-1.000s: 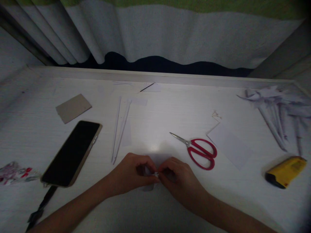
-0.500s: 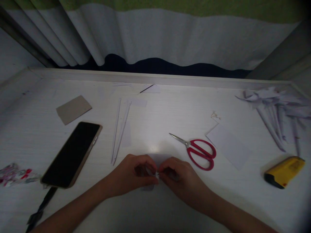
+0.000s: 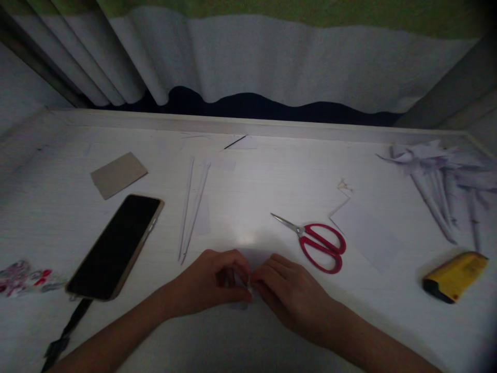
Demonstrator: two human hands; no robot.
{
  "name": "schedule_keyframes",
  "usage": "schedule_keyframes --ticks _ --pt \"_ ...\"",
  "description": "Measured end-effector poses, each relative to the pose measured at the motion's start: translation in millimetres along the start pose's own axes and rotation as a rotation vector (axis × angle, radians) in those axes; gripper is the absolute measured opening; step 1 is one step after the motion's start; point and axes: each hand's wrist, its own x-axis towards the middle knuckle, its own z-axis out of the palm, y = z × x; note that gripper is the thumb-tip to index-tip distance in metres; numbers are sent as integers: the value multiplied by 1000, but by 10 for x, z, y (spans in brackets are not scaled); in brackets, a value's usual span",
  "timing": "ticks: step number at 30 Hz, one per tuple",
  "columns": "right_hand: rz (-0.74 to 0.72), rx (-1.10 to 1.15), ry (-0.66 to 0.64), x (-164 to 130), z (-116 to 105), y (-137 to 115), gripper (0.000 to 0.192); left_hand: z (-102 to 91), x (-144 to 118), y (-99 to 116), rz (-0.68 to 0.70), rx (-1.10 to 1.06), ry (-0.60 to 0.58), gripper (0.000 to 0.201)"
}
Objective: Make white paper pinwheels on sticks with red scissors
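At the near middle of the table my left hand (image 3: pixel 219 280) and my right hand (image 3: pixel 289 292) meet fingertip to fingertip. Both are closed in a pinch around a small whitish piece (image 3: pixel 249 284), mostly hidden by the fingers and too small to name. White paper (image 3: pixel 256 256) shows just behind the fingers, and a bit more pale paper lies under the left hand. Scissors with red handles (image 3: pixel 320 246) rest to the right, tip pointing left. Two thin white paper sticks (image 3: pixel 196 212) lie beyond my left hand.
On the left are a black-screened phone (image 3: pixel 116 248) with a strap, a grey-brown card (image 3: pixel 119 175) and a crumpled clear wrapper (image 3: pixel 29 280). To the right lie a white paper sheet (image 3: pixel 367 235), a yellow tool (image 3: pixel 456 275) with a black end, and a heap of paper pieces (image 3: pixel 442 171).
The right hand has turned slightly and its fingers have folded closer together at the pinch. The left hand has barely shifted, and the things on the table stay put.
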Motion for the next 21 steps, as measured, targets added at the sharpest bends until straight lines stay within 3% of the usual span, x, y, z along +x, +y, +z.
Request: schedule_keyframes --ticks 10,21 --pt "136 261 83 -25 -22 -34 12 12 -7 6 44 52 24 22" --pt "202 410 53 -34 -34 -6 9 37 -5 -15 31 56 46 17"
